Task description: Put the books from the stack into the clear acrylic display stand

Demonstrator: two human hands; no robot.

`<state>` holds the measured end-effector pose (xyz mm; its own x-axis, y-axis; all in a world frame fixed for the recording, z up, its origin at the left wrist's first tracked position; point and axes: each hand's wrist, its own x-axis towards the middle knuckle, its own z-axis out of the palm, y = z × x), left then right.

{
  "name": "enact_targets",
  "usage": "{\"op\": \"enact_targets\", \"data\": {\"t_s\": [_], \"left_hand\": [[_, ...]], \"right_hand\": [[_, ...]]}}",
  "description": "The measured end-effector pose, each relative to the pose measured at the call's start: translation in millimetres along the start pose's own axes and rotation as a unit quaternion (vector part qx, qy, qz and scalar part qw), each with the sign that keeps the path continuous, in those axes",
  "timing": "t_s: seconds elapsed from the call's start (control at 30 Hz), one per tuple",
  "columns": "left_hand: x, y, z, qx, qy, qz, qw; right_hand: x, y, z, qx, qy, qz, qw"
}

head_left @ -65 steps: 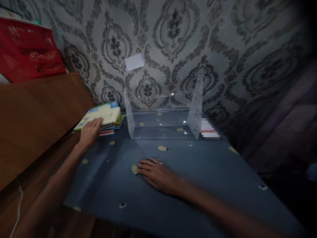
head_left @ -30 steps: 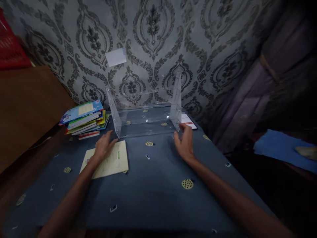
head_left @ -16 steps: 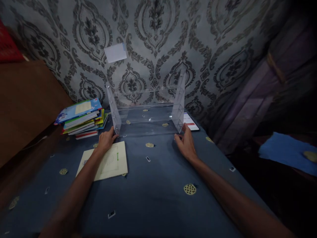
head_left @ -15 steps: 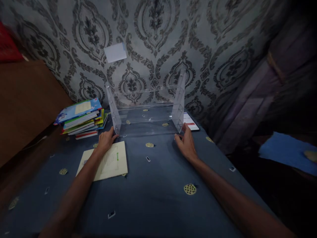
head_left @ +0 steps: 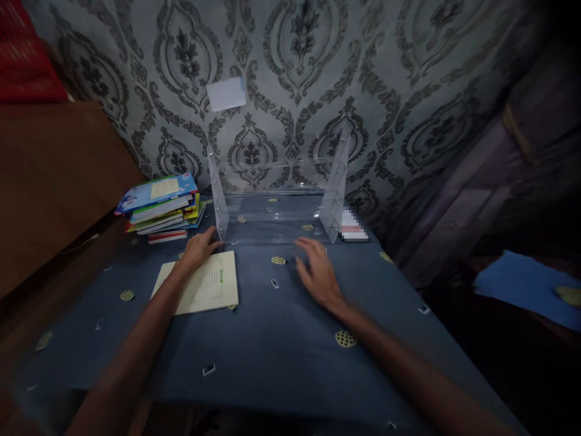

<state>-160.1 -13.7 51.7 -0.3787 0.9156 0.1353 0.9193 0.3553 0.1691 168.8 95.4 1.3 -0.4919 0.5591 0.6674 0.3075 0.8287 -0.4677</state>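
A clear acrylic shelf rack (head_left: 279, 191) stands against the patterned wall on a table covered by a blue cloth (head_left: 272, 339). My left hand (head_left: 200, 249) rests at the rack's front left foot, fingers touching its base, over the top edge of a cream booklet (head_left: 204, 284) lying flat on the cloth. My right hand (head_left: 318, 269) hovers open over the cloth in front of the rack, holding nothing. A stack of colourful books (head_left: 161, 209) lies left of the rack.
A brown wooden cabinet (head_left: 49, 181) rises at the left with a red basket (head_left: 22, 60) on top. A pixelated flat item (head_left: 353, 231) lies right of the rack. A curtain (head_left: 490, 169) and a blue cloth (head_left: 521, 284) are at the right.
My right hand has left the rack's right foot and moved left toward the middle of the cloth. My left hand stays at the left foot. Earlier, the cream booklet came off the stack onto the cloth.
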Motion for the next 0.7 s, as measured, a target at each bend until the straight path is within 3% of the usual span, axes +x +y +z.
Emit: {"op": "enact_targets", "data": {"t_s": [0.1, 0.17, 0.3, 0.4, 0.53, 0.7], "left_hand": [[-26.0, -20.5, -8.4, -0.013, 0.020, -0.011, 1.000], [-52.6, -40.0, -10.3, -0.009, 0.042, -0.039, 0.998], [-107.7, -80.5, -1.1, -0.027, 0.106, -0.114, 0.987], [-131.7, -95.9, 9.2, -0.069, 0.115, -0.111, 0.985], [-133.5, -87.9, 16.7, -0.084, 0.101, -0.079, 0.988], [-117.0, -47.5, 26.5, -0.115, 0.081, -0.043, 0.989]], "right_hand": [[-12.4, -35.4, 15.4, 0.056, -0.144, -0.053, 0.987], [-19.3, -52.6, 22.1, 0.067, -0.207, -0.076, 0.973], [-22.8, -72.8, 20.8, 0.072, -0.264, -0.099, 0.957], [-20.7, -78.6, 16.2, 0.070, -0.282, -0.107, 0.951], [-20.8, -77.1, 17.0, 0.067, -0.278, -0.086, 0.954], [-21.6, -63.7, 17.8, 0.061, -0.234, -0.081, 0.967]]}}
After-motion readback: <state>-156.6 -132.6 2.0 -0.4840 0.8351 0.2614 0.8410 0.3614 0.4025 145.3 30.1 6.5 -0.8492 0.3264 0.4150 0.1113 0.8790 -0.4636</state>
